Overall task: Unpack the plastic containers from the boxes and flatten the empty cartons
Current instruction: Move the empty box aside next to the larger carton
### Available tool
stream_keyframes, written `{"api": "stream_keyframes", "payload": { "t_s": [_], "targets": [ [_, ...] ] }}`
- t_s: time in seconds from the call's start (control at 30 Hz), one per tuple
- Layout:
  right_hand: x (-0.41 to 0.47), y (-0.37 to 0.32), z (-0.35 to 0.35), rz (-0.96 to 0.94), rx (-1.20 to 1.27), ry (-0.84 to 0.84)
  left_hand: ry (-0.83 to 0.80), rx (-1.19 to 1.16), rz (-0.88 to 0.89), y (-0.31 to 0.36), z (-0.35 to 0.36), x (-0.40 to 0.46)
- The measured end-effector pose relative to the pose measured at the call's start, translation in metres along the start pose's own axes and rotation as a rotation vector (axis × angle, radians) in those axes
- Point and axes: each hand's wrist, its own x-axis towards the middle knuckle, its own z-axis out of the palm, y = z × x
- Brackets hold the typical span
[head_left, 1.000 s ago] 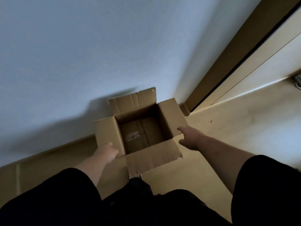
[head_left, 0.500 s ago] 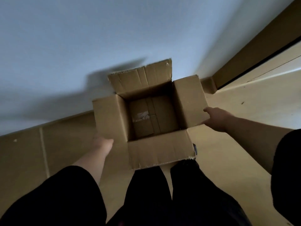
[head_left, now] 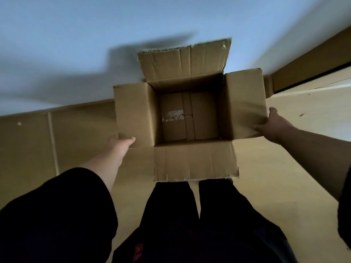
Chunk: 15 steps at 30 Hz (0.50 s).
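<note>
Carton, brown corrugated cardboard box (head_left: pixel 188 118), empty, flaps open, frame centre: we are gripping its side flaps, left hand (head_left: pixel 121 144) pinching the left flap, right hand (head_left: pixel 273 123) clasping the right. Risk, we judge: flaps tearing or creasing under lifting.

A single head-worn camera looks steeply down, close over the open carton (head_left: pixel 188 118) and floor (head_left: pixel 266 168).

Hidden behind cardboard flaps

The left hand (head_left: pixel 121 144) has its fingers tucked under the carton (head_left: pixel 190 160) flap, so its grip cannot be read; the right hand (head_left: pixel 271 124) likewise hides fingers behind the side flap.
</note>
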Motion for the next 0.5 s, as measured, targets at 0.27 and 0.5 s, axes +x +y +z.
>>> {"api": "stream_keyframes", "payload": {
  "t_s": [0.27, 0.5],
  "targets": [
    [-0.029, -0.024, -0.011, 0.101, 0.261, -0.015, -0.141, 0.19, 0.333, 0.01, -0.023, -0.015],
    [-0.073, -0.046, -0.022, 0.078, 0.409, 0.036, -0.009, 0.307, 0.49, 0.029, -0.042, -0.053]
  ]
}}
